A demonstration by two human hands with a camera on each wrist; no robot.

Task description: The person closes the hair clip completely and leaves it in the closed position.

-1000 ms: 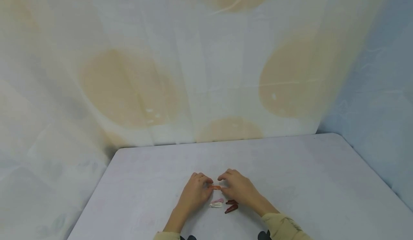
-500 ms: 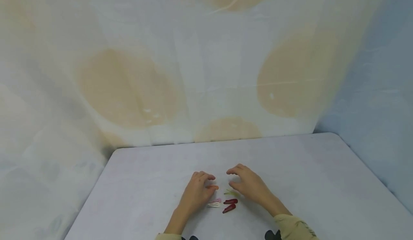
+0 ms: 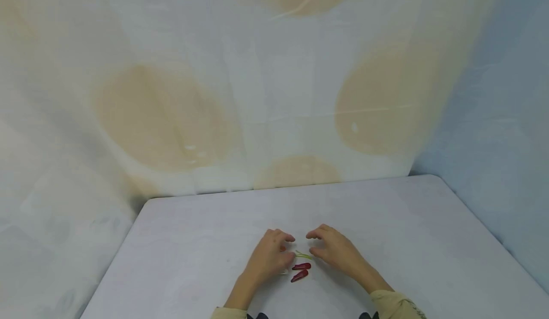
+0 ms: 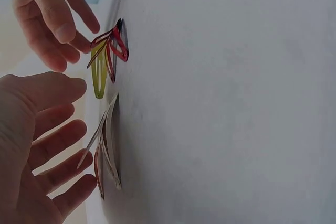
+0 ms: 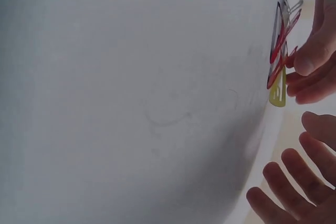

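Comparing with a second ago, I see the orange clip is gone from between my hands. Now the left hand (image 3: 269, 257) and right hand (image 3: 335, 252) hover relaxed, holding nothing; the yellow-green clip (image 3: 302, 255) lies on the tabletop (image 3: 407, 242) between them, red clips (image 3: 300, 271) at 6 o'clock.

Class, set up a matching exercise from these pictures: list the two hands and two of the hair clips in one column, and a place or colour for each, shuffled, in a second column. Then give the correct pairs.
Column one:
1. left hand
2. right hand
3. yellow-green clip
4. dark red clips

Column two:
A. nearest the person, between the wrists
B. lies between the two hands' fingertips
C. left of the clips
D. right of the clips

Pairs: 1-C, 2-D, 3-B, 4-A
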